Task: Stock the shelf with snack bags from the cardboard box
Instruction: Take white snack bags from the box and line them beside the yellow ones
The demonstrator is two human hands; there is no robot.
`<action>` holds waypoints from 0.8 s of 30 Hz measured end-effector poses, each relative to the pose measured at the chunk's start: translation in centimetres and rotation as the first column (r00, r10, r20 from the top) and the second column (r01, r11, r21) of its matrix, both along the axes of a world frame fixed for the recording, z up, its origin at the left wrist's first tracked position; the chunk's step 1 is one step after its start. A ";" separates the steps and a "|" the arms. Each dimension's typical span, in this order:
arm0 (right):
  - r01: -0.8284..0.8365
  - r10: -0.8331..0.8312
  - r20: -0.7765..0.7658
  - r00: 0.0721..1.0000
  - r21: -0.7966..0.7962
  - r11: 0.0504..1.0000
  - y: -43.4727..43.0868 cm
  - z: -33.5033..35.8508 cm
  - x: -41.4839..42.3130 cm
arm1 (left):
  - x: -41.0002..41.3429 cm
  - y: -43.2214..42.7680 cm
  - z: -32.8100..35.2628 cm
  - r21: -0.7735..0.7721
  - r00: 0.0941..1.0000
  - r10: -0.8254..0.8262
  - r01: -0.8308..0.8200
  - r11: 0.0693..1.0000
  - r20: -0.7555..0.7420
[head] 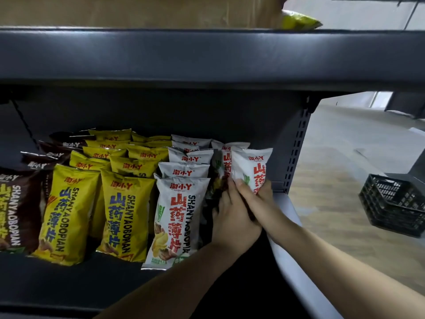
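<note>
A dark metal shelf (69, 279) holds rows of upright snack bags: brown bags (16, 203) at the left, yellow bags (69, 215) in the middle, white bags (177, 217) to their right. At the shelf's right end my right hand (257, 192) grips the lower part of a white bag (250, 166) with red lettering. My left hand (232, 219) sits just below and to the left, fingers against the neighbouring white bag (224, 166). The cardboard box (142, 10) stands on the shelf above, with a yellow-green bag (299, 20) poking out beside it.
The upper shelf board (207, 54) overhangs the bags. A perforated upright post (296, 148) closes the shelf's right end. Beyond it lies wooden floor with a black plastic crate (395, 203).
</note>
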State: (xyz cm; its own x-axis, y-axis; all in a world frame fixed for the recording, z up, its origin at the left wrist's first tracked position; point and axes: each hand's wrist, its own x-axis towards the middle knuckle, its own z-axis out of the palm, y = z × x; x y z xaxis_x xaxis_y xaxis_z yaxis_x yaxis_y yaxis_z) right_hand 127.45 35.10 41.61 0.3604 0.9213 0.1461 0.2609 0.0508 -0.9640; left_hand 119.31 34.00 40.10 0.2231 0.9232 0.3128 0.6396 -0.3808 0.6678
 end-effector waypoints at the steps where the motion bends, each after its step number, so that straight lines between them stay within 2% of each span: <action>1: -0.028 0.028 0.002 1.000 -0.038 0.999 0.1 0.0 -0.1 | -0.2 0.1 0.1 0.000 1.000 0.015 -0.015 1.000 -0.010; 3: -0.135 0.134 -0.020 0.991 -0.110 0.985 0.1 0.6 -0.1 | -0.5 0.8 -0.1 -0.003 0.999 0.033 -0.033 0.999 0.035; 5: -0.255 0.252 -0.040 0.967 -0.158 0.954 0.1 0.9 0.2 | -0.8 1.7 -0.1 -0.101 0.985 0.042 -0.025 0.995 0.166; 7: -0.282 0.280 -0.037 0.959 -0.155 0.947 0.6 0.9 0.7 | -1.1 2.1 0.1 -0.178 0.964 0.065 -0.018 0.984 0.258; 12: -0.186 0.201 0.104 0.974 -0.140 0.972 2.4 0.9 0.1 | -0.6 1.3 -0.4 -0.095 0.954 0.117 -0.094 0.991 0.275; 15: -0.121 0.150 0.185 0.971 -0.163 0.979 3.3 0.7 -0.3 | 0.5 2.7 -1.4 0.007 0.961 0.268 -0.269 0.963 0.068; 18: -0.063 0.111 0.260 0.959 -0.185 0.981 4.2 0.8 -0.5 | 1.0 3.8 -2.0 0.043 0.929 0.368 -0.369 0.928 0.032; 21: 0.045 -0.044 0.245 0.968 0.002 0.999 4.8 2.1 -1.2 | 0.7 3.8 -1.8 0.013 0.948 0.316 -0.317 0.948 0.046; 24: 0.078 -0.079 0.352 0.933 0.019 0.997 5.6 3.0 -1.7 | 0.8 3.9 -2.0 -0.040 0.950 0.298 -0.295 0.955 0.099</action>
State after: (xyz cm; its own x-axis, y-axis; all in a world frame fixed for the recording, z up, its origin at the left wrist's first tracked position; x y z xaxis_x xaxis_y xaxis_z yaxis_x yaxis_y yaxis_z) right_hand 125.77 40.69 44.64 0.3563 0.8912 0.2808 0.5870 0.0203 -0.8093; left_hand 120.10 37.91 38.10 -0.0938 0.9504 0.2964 0.6488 -0.1675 0.7423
